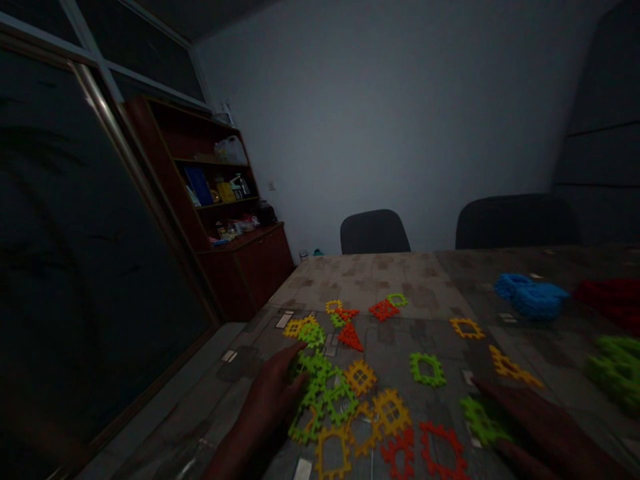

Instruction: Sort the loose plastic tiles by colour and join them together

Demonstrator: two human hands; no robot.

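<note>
Green notched plastic building tiles point(320, 380) lie in a cluster on the table, with my left hand point(273, 390) against their left edge. Its index finger and thumb are apart, and its other fingers are hidden. At the right, my right hand point(543, 420) has a green building tile point(483, 420) between thumb and fingers, low over the table. Beside the cluster lie yellow window-shaped tiles point(393, 412) and red square frames point(443, 450). A loose green frame point(427, 369) and a yellow triangular piece point(513, 368) lie nearer my right hand.
The patterned table point(370, 273) also bears blue pieces point(537, 299), a red heap point(610, 300) and green pieces point(620, 370) at the right. Two dark chairs point(375, 232) stand behind it. A wooden shelf unit point(240, 267) stands at the left wall.
</note>
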